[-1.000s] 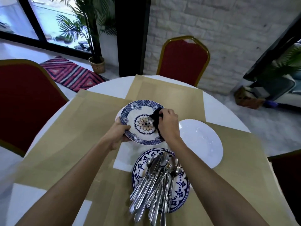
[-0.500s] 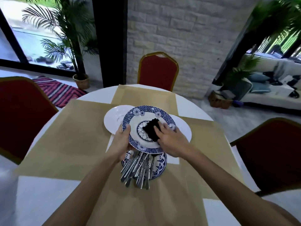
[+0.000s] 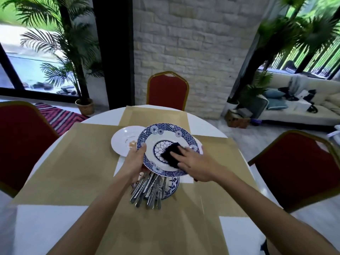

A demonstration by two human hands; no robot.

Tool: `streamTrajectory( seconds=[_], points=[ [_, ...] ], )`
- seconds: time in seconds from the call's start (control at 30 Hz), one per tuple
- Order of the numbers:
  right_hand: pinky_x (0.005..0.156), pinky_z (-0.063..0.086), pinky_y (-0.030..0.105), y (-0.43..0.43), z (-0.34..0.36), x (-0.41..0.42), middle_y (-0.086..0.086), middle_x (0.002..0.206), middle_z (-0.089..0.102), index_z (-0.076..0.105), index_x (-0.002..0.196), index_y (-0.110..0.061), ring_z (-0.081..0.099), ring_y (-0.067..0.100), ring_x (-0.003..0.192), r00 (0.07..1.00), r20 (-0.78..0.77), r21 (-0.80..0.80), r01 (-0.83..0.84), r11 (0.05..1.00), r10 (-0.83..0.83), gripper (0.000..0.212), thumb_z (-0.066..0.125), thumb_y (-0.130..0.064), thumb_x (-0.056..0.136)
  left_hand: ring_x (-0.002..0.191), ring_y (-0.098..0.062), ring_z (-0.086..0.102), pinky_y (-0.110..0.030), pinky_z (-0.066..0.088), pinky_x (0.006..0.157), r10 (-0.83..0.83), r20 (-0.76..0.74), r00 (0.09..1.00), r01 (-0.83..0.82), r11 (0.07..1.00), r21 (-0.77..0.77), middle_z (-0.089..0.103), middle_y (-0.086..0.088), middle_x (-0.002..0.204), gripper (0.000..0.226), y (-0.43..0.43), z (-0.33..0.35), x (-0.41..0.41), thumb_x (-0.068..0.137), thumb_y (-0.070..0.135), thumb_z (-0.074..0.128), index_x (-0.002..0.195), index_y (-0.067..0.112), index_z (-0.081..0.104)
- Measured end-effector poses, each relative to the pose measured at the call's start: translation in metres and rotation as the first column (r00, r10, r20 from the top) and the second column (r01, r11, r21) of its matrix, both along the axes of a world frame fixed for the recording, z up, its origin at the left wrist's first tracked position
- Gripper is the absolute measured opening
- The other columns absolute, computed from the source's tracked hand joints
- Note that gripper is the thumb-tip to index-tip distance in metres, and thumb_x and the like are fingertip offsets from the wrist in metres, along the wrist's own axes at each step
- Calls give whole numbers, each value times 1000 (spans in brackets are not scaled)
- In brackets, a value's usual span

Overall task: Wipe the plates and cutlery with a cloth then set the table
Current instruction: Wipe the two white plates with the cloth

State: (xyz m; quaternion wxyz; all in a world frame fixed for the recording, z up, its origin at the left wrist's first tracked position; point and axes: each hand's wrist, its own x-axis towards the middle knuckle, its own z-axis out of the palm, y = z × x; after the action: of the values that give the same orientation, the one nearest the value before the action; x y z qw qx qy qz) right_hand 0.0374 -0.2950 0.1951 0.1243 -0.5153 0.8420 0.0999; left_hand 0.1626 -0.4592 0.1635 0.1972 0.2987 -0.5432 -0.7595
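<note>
**Inspector:** State the position of the plate under wiping.

**Operator:** The blue-patterned plate (image 3: 166,133) is held above the table (image 3: 46,227), tilted toward the camera. Its near edge is over the cutlery (image 3: 147,192).

**Inspector:** Left hand condition?

**Operator:** The left hand (image 3: 135,162) grips the plate's left rim. The thumb lies on the upper face and the fingers pass beneath, out of sight.

**Inspector:** Right hand condition?

**Operator:** The right hand (image 3: 196,164) lies flat with its fingers extended and spread. It presses the black cloth (image 3: 170,157) against the plate's well, just right of the centre medallion. The cloth is bunched under the fingertips, and no pinch is visible.

**Inspector:** Remaining tableware?

**Operator:** A second blue-patterned plate (image 3: 172,188) sits on the table directly below the held one. It carries the cutlery in a loose metal pile, with the handle ends toward the camera and overhanging the near rim. A white plate (image 3: 123,142) lies on the table to the left, partly behind the held plate, and bears brownish marks.

**Inspector:** Table surface?

**Operator:** The table is round and white, overlaid with tan paper sheets (image 3: 82,162). Red chairs (image 3: 167,89) stand at the far, left and right sides.
</note>
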Motion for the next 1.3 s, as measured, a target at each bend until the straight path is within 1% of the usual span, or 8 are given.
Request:
streamTrajectory(
  seconds=[0.2, 0.3, 0.47, 0.7, 0.83, 0.93, 1.07, 1.3],
  points=[
    [112, 25, 40, -4, 5, -27, 0, 163, -3, 27, 151, -31, 25, 31, 142, 986, 16, -250, 164, 954, -166, 47, 30, -28, 104, 80, -25, 66, -29, 52, 44, -87, -7, 996, 86, 996, -29, 67, -12, 106, 22, 12, 12, -2, 103, 16, 35, 122, 17, 47],
    [108, 33, 43, -6, -6, -29, 0, 161, 6, 37, 148, -28, 39, 34, 131, 978, 54, -303, 208, 930, -201, 46, 35, -24, 102, 99, -27, 63, -36, 56, 64, -47, 15, 999, 49, 979, -197, 60, -5, 120, 41, 9, 11, -6, 102, 9, 37, 139, 25, 33],
    [111, 31, 43, 0, -10, -26, 4, 161, 4, 33, 150, -27, 32, 30, 138, 980, 52, -276, 201, 940, -194, 51, 43, -26, 100, 132, -13, 35, -36, 30, 112, -109, 142, 984, 165, 865, -475, 30, 4, 151, 57, 5, 11, -4, 101, 5, 37, 151, 22, 16],
    [117, 10, 53, -17, -8, -29, 3, 162, -14, 0, 155, -29, -3, 45, 145, 968, -174, -263, 128, 956, -178, 63, 35, -27, 102, 131, -9, 38, -33, 31, 113, -94, 74, 993, 119, 860, -497, 38, 11, 143, 55, 16, 14, -13, 101, 7, 37, 150, 26, 21],
    [119, 5, 50, -20, -9, -8, 1, 161, -13, -4, 153, -36, -7, 33, 148, 998, -32, -192, -62, 979, 57, 57, 25, -40, 104, 129, -5, 36, -22, 27, 108, -52, 66, 996, 79, 846, -527, 39, 9, 143, 56, 10, 13, -11, 100, 3, 38, 150, 23, 24],
    [118, 4, 53, 3, -5, -3, -5, 162, -10, -6, 150, -43, -3, 27, 149, 985, -50, -46, -165, 985, 163, 54, 22, -42, 104, 127, -15, 46, -38, 36, 110, -20, 63, 998, 49, 867, -496, 45, 4, 143, 54, -3, 4, -3, 100, 6, 40, 148, 29, 28],
    [114, 5, 60, 8, 7, -26, -5, 162, -12, -4, 152, -40, -8, 32, 148, 955, -295, -27, 12, 1000, -20, 56, 24, -41, 104, 128, -18, 47, -45, 39, 108, -63, 49, 997, 78, 884, -461, 44, 4, 144, 54, -1, 5, 0, 100, 7, 39, 147, 31, 28],
    [115, 7, 56, -31, 3, -13, -3, 162, -10, -8, 151, -41, -5, 32, 148, 950, -313, -308, -114, 944, 12, 59, 27, -40, 103, 121, -4, 41, 5, 38, 73, -157, -13, 987, 137, 895, -424, 42, 10, 134, 54, 31, 19, -5, 99, -3, 37, 147, 21, 29]
  ],
)
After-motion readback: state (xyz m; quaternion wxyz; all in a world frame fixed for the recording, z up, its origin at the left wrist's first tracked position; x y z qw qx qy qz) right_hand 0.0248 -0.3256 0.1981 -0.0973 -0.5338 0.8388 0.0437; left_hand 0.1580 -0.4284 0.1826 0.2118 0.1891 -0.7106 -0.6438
